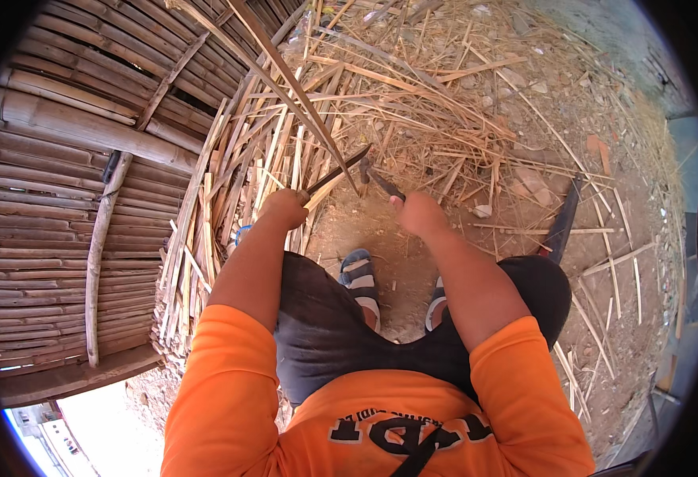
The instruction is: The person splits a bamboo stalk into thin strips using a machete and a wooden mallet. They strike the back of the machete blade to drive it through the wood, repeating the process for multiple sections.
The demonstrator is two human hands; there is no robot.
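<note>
My left hand (pixel 285 208) is closed round the handle of a long dark knife (pixel 341 170), its blade slanting up and to the right. Long bamboo strips (pixel 300 91) come down from the upper left and meet the blade; whether it has cut into them, I cannot tell. In my closed right hand (pixel 419 213) is a hammer (pixel 384 184), its dark head close to the knife's tip and to the lower end of the strips. Whether the hammer touches either is not clear.
Split bamboo strips (pixel 206 207) lie in a heap along the left, beside a bamboo slat wall (pixel 55 207). Shavings and loose strips (pixel 444 119) cover the ground ahead. A dark saw-like blade (pixel 564 215) lies by my right knee. My sandalled foot (pixel 359 274) rests on dirt.
</note>
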